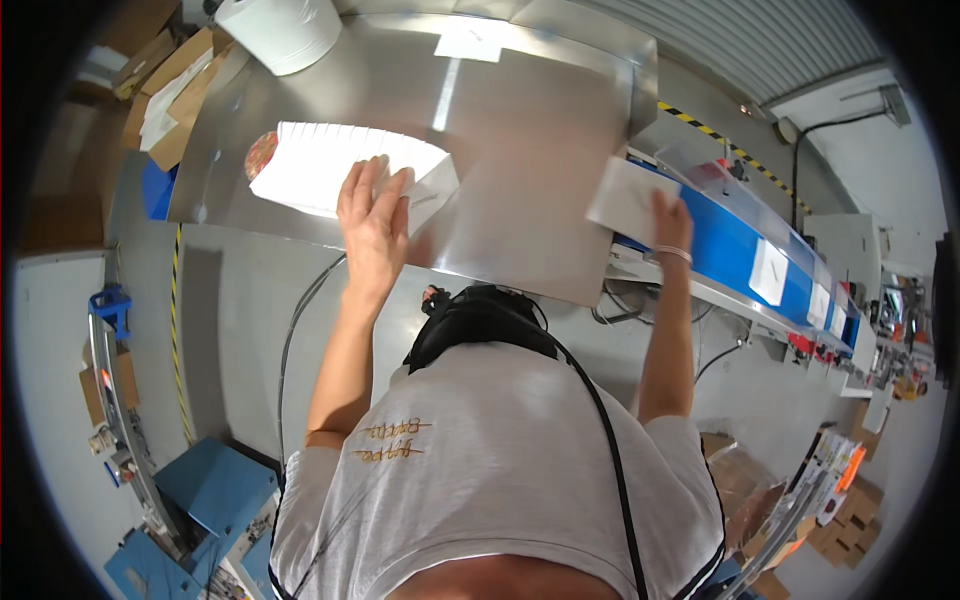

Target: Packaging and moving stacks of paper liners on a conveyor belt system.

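A row of flat white packets (318, 165) leans together on the steel table (520, 190), left of the middle. My left hand (374, 210) lies on the near right part of this row, fingers stretched out and slightly apart. At the row's far left end stands a round thing with a reddish pattern (262, 156), whose kind I cannot make out. Over the near end of the blue conveyor belt (715, 230), my right hand (672, 222) grips a flat white packet (625, 198) by its right side. That hand is a little blurred, and its thumb is partly hidden.
More white packets (769, 272) lie spaced along the belt, beside a clear guard. A large white roll (282, 32) stands at the table's back left. One white sheet (468, 42) lies at the back edge. Open cardboard boxes (185, 100) sit to the left.
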A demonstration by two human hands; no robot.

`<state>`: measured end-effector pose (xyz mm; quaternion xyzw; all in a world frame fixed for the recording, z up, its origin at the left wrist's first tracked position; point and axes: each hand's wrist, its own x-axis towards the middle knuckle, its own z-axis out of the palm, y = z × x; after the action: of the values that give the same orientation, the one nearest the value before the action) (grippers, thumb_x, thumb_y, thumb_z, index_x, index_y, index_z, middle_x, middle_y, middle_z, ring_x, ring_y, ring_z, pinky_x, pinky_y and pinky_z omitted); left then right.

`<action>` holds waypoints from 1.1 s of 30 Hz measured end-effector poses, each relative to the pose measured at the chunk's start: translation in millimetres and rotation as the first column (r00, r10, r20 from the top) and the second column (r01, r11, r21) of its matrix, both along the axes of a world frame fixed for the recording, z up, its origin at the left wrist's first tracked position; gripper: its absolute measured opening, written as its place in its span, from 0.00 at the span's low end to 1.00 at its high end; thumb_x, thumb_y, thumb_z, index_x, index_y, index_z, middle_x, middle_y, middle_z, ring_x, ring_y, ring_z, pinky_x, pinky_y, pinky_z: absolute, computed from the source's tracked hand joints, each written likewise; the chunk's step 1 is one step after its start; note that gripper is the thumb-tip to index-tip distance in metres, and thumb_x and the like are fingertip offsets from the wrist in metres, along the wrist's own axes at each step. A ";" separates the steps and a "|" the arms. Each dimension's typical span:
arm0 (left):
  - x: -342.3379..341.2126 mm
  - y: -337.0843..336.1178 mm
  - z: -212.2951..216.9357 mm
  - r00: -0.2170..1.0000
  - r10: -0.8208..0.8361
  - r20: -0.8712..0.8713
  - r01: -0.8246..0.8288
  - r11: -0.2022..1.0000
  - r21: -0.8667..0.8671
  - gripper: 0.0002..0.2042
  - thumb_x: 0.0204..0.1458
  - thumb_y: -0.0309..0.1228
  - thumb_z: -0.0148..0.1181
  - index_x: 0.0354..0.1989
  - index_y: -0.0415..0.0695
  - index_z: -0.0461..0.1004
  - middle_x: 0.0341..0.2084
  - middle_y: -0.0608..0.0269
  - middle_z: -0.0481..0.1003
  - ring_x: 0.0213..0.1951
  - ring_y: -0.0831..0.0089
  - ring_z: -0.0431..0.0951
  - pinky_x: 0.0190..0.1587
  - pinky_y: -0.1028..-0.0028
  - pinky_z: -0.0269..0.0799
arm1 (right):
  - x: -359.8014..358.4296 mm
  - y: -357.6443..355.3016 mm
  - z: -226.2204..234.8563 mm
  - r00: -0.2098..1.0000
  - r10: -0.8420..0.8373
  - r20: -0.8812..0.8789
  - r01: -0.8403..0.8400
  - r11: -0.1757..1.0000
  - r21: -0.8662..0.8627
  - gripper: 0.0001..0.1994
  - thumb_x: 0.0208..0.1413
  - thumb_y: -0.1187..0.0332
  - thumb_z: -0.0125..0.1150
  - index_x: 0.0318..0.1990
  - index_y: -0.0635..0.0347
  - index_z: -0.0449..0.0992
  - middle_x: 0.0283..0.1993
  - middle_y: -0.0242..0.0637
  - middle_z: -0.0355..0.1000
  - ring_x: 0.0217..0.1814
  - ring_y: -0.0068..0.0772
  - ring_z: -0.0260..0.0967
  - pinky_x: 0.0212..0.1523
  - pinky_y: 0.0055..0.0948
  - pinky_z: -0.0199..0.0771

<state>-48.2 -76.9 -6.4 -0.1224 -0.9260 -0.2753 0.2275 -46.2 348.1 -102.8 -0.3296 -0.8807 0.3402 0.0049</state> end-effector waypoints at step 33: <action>-1.9 -9.4 1.9 0.996 -0.092 0.004 0.092 0.995 0.035 0.17 0.40 0.18 0.57 0.41 0.48 0.77 0.55 0.51 0.63 0.62 0.48 0.55 0.63 0.54 0.47 | -7.2 -24.9 25.6 0.856 0.398 -0.331 -0.312 0.906 0.285 0.27 0.45 0.59 0.68 0.51 0.63 0.68 0.51 0.44 0.69 0.52 0.42 0.68 0.49 0.39 0.69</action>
<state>-50.1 -86.3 -4.5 -0.1602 -0.9151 -0.3018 0.2142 -53.4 323.2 -77.2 -0.0853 -0.9406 0.2926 0.1494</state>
